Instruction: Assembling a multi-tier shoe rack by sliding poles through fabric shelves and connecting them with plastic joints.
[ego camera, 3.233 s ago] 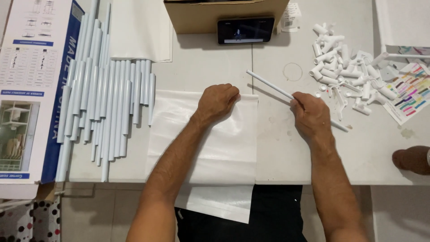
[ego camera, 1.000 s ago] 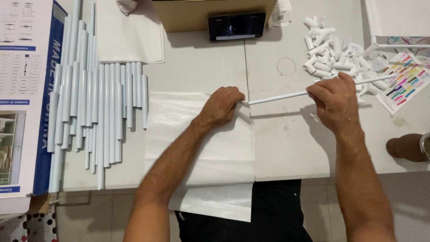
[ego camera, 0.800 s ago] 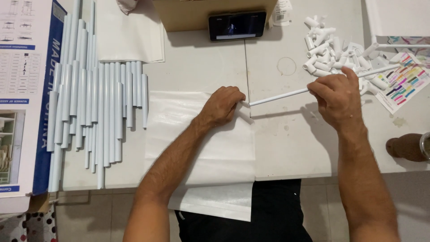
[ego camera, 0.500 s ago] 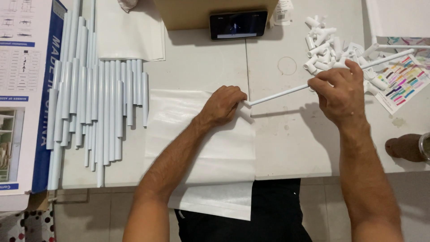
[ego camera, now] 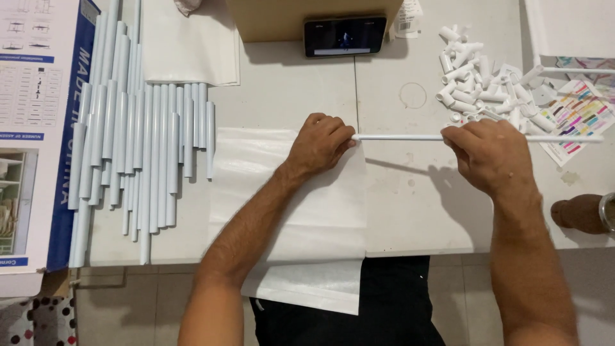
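1. Left hand (ego camera: 320, 142): clenched on the near end of a thin white tube (ego camera: 400, 137), resting on the top edge of a white plastic sheet (ego camera: 301, 211)
2. Right hand (ego camera: 490, 154): fingers closed around the same tube further along; the tube lies level above the table (ego camera: 410, 211), its far end reaching past the right hand over a colour-printed paper (ego camera: 580, 115)
3. Progress, judged from the layout: a large batch of long white tubes (ego camera: 138, 154) lies in a row left of the sheet, and a heap of short white connector pieces (ego camera: 487, 80) sits just beyond the right hand; nothing assembled is visible, so the bulk of the work appears outstanding
4. Surface: pale table, a faint ring mark beyond the held tube, a phone (ego camera: 344, 35) propped against a cardboard box (ego camera: 269, 19) at the far edge
5. Surroundings: a printed carton (ego camera: 38, 128) left of the tube row; tiled floor below the table's near edge; a brown object at the right edge, identity unclear
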